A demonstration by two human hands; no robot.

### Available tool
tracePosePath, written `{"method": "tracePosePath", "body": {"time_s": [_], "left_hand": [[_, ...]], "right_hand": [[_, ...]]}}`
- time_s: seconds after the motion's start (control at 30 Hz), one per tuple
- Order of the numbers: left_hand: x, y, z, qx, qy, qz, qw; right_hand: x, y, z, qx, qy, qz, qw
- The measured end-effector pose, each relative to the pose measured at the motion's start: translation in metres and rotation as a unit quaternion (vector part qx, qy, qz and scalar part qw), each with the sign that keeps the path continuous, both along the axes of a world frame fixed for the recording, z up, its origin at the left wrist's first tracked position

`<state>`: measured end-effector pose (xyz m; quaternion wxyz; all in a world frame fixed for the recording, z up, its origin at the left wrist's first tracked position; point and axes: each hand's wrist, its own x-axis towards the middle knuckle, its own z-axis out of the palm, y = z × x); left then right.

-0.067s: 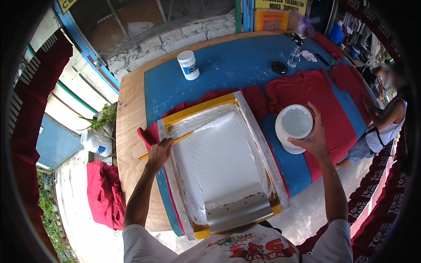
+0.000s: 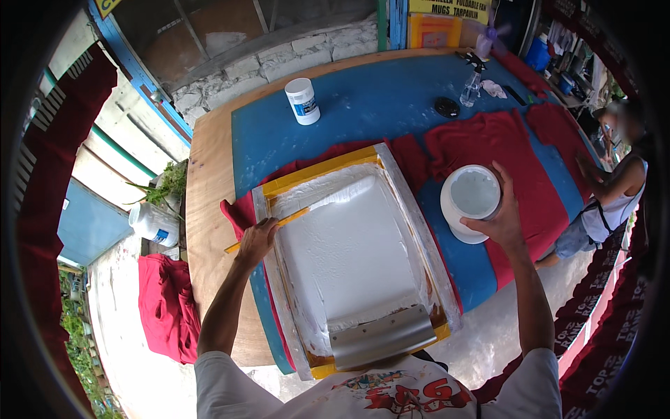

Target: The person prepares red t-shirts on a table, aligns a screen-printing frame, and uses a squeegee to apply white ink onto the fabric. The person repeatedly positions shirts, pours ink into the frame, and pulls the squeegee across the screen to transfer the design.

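Note:
A silk-screen frame (image 2: 417, 230) edged with yellow tape lies over dark red cloth, its mesh covered in thick white ink (image 2: 345, 244). My left hand (image 2: 257, 241) is closed round the yellow handle of a spatula (image 2: 293, 216). The spatula's ink-coated blade rests at the far part of the frame. To the right of the frame, my right hand (image 2: 504, 213) grips a white plastic jar (image 2: 455, 209), its open mouth showing a pale inside. A wide metal squeegee (image 2: 382, 339) lies across the near end of the frame, close to my body.
The blue-topped table (image 2: 356, 105) carries another white jar (image 2: 302, 101), a black lid (image 2: 447, 107) and a spray bottle (image 2: 471, 85). Red cloth (image 2: 488, 153) is spread at right, where another person (image 2: 621, 181) stands. Folded red cloth (image 2: 167, 307) and a white container (image 2: 153, 224) are at left.

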<state>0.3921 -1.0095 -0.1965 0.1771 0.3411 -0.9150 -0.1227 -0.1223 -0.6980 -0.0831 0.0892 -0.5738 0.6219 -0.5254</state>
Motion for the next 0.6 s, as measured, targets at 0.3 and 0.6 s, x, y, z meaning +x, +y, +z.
{"method": "tracePosePath", "body": {"time_s": [0.3, 0.6], "left_hand": [[0.015, -0.012, 0.013, -0.028, 0.037, -0.035, 0.998], [0.067, 0.0, 0.05, 0.021, -0.007, 0.021, 1.0]], "right_hand": [[-0.001, 0.002, -0.004, -0.003, 0.0, -0.012, 1.0], [0.002, 0.003, 0.001, 0.003, 0.028, -0.017, 0.999]]}}
